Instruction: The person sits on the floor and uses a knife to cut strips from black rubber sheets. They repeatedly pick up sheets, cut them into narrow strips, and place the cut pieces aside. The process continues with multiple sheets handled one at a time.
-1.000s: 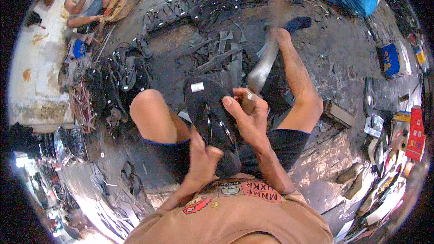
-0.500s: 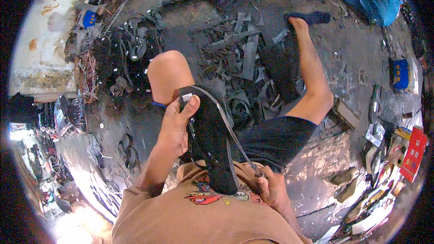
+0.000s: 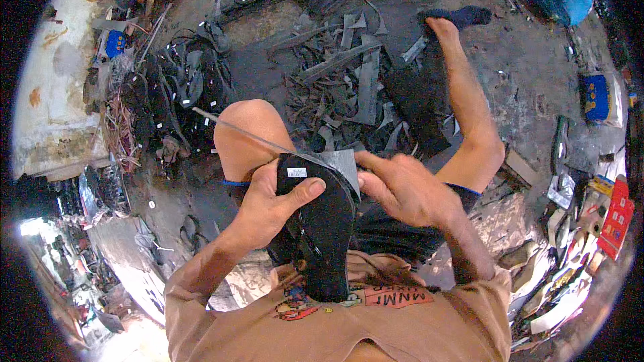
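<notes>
Right now your left hand (image 3: 268,208) grips the black sole (image 3: 322,228), thumb across its top beside the white sticker (image 3: 296,172). It stands on end between your knees, heel at your shirt. Your right hand (image 3: 402,191), at three o'clock, pinches the grey strip (image 3: 335,161) at the sole's tip. Rubber scraps (image 3: 349,74) litter the floor (image 3: 523,74) at twelve.

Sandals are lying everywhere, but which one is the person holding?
The black sandal standing against the tan shirt, gripped by the left hand and touched by the right hand. The others lie on the floor.
</notes>
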{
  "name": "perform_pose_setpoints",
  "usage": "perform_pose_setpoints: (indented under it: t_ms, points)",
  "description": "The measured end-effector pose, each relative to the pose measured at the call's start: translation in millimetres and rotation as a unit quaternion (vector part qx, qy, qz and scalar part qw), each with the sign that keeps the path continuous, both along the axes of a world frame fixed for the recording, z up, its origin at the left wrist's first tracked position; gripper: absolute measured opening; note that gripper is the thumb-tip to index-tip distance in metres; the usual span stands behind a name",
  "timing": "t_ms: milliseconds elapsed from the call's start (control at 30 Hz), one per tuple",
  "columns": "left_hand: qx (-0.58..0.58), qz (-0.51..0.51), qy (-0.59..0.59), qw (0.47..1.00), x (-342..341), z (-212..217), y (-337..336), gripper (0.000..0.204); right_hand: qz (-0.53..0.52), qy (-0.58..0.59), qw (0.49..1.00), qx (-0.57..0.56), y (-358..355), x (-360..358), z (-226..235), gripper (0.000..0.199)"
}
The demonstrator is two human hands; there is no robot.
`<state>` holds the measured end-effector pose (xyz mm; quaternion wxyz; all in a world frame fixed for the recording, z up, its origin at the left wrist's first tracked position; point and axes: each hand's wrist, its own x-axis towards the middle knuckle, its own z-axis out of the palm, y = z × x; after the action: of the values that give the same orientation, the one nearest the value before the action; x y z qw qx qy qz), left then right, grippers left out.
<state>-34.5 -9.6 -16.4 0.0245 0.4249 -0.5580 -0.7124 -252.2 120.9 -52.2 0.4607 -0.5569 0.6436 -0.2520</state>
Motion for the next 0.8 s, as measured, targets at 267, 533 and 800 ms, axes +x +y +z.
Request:
perform_pose_setpoints:
  t_ms: [267, 533, 800]
  points:
    - [-0.425, -0.117, -0.085, 0.893, -13, 15, -18, 0.034, -0.092, -0.120, 0.987, -0.058, -79, 4, -50, 0.045]
    - [-0.029, 0.288, 0.253, 0.923, -28, 9, 7, 0.054, -0.461, -0.193, 0.859, -0.110, 33, -2, -85, 0.048]
    - [0.187, 0.327, 0.323, 0.868, -41, 4, 47, 0.027, -0.360, 0.022, 0.925, -0.120, 149, 84, -22, 0.032]
